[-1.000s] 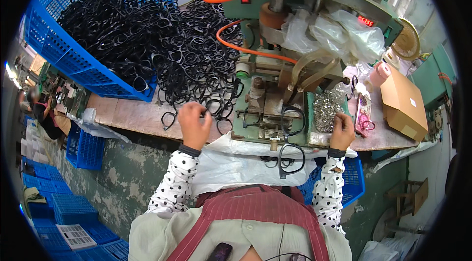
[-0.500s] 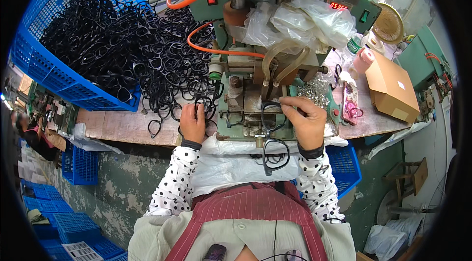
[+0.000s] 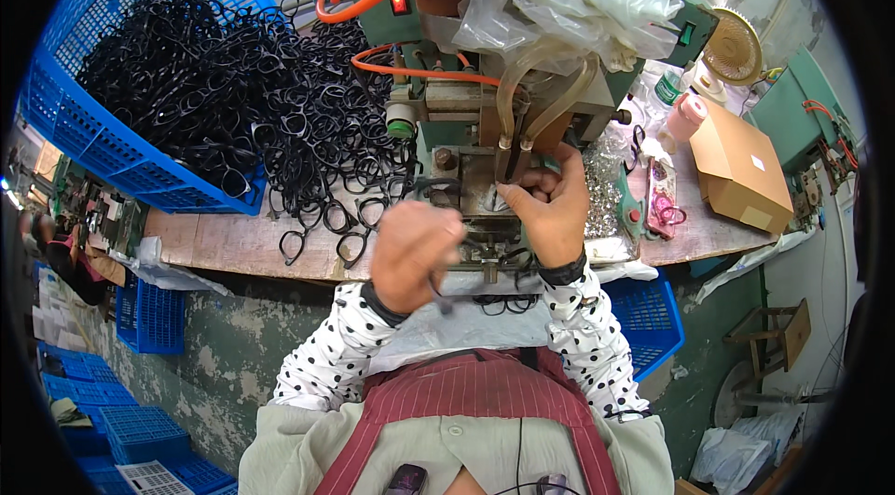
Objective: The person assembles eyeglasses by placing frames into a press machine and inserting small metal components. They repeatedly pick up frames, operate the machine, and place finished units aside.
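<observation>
Far to the left of the green machine (image 3: pixel 457 108), a blue crate (image 3: pixel 121 141) is filled with black eyeglass frames (image 3: pixel 177 75). Between this crate and the machine, a loose pile (image 3: pixel 317 131) of similar frames lies on the table (image 3: pixel 205 234). The left hand (image 3: pixel 415 248) is in front of the machine's left side, blurred, with bent fingers. A dark piece (image 3: pixel 440 299) shows just at its lower edge, but I cannot tell if the grip has hold of it. In front of the machine, more black frames lie on a white sheet (image 3: pixel 466 323). The right hand (image 3: pixel 559 215) is at the machine's middle, its thumb close to the metal fixture (image 3: pixel 475 183); whether its grip holds something, I cannot tell. Just right of the machine are small shiny metal pieces (image 3: pixel 604 201), and farther right a cardboard box (image 3: pixel 746 169).
</observation>
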`<state>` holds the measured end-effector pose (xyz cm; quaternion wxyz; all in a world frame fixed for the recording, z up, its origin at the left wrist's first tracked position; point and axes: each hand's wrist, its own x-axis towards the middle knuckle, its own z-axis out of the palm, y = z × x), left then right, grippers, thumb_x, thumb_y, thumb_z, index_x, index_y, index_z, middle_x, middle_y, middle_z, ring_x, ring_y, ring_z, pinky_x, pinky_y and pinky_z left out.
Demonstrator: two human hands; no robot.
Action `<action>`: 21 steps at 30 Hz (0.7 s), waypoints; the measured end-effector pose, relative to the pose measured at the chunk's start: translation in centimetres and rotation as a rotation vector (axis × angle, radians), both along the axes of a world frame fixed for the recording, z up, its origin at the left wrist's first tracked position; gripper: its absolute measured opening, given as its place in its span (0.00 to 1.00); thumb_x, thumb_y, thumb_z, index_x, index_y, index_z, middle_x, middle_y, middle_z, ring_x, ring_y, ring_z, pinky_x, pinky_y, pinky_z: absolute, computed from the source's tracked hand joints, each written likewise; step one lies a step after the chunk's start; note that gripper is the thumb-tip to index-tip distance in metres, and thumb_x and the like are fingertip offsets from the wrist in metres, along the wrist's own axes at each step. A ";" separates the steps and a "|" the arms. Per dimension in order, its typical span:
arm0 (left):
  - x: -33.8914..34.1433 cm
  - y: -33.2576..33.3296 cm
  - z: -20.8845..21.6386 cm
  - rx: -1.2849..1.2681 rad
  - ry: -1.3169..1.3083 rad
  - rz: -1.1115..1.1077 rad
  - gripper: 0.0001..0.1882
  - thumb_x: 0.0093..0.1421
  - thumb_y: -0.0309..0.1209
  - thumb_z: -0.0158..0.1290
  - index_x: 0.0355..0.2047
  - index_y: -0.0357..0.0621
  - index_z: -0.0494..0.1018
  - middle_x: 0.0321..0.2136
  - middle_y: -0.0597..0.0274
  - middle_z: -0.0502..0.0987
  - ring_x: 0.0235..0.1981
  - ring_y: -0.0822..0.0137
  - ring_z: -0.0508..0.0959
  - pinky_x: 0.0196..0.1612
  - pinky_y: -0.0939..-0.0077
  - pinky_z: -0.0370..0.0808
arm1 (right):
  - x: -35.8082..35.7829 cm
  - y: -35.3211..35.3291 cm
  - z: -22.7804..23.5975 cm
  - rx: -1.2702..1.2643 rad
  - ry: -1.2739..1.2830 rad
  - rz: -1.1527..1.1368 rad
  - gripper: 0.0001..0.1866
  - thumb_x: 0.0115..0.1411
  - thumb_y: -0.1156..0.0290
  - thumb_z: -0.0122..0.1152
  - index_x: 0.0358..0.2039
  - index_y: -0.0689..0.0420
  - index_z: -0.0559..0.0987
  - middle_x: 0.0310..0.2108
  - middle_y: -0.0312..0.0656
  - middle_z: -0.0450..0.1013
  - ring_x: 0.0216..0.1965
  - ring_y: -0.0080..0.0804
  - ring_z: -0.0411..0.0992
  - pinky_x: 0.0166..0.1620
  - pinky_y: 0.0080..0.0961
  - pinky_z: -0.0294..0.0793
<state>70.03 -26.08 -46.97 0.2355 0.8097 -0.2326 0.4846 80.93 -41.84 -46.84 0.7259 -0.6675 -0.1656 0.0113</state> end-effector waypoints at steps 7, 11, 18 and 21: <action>2.0 -3.3 -1.3 0.129 0.129 -0.298 0.20 0.53 0.30 0.60 0.46 0.40 0.75 0.45 0.54 0.76 0.44 0.58 0.77 0.51 0.59 0.76 | 4.9 -6.0 -4.8 -0.444 -0.321 -0.437 0.23 0.48 0.76 0.66 0.47 0.55 0.74 0.35 0.39 0.78 0.36 0.33 0.74 0.41 0.28 0.71; 2.1 -3.4 -1.6 0.130 0.127 -0.287 0.22 0.51 0.32 0.61 0.47 0.40 0.74 0.46 0.54 0.76 0.44 0.58 0.77 0.50 0.62 0.76 | 7.8 -12.0 -9.4 -0.704 -0.151 -0.516 0.17 0.49 0.72 0.66 0.41 0.53 0.77 0.32 0.40 0.78 0.36 0.37 0.73 0.42 0.33 0.71; 2.3 -3.2 -2.4 0.145 0.114 -0.209 0.23 0.51 0.31 0.61 0.48 0.39 0.73 0.48 0.55 0.75 0.43 0.57 0.77 0.49 0.61 0.76 | 5.7 -11.6 -10.4 -1.019 -0.594 -0.494 0.13 0.46 0.65 0.69 0.33 0.51 0.80 0.50 0.39 0.71 0.53 0.44 0.63 0.53 0.47 0.59; 2.2 -3.1 -2.1 0.131 0.137 -0.247 0.23 0.51 0.29 0.60 0.49 0.38 0.72 0.49 0.53 0.75 0.44 0.55 0.77 0.50 0.58 0.75 | 6.3 -11.8 -11.2 -1.022 -0.572 -0.451 0.09 0.46 0.66 0.68 0.28 0.51 0.80 0.48 0.40 0.72 0.52 0.44 0.65 0.52 0.44 0.60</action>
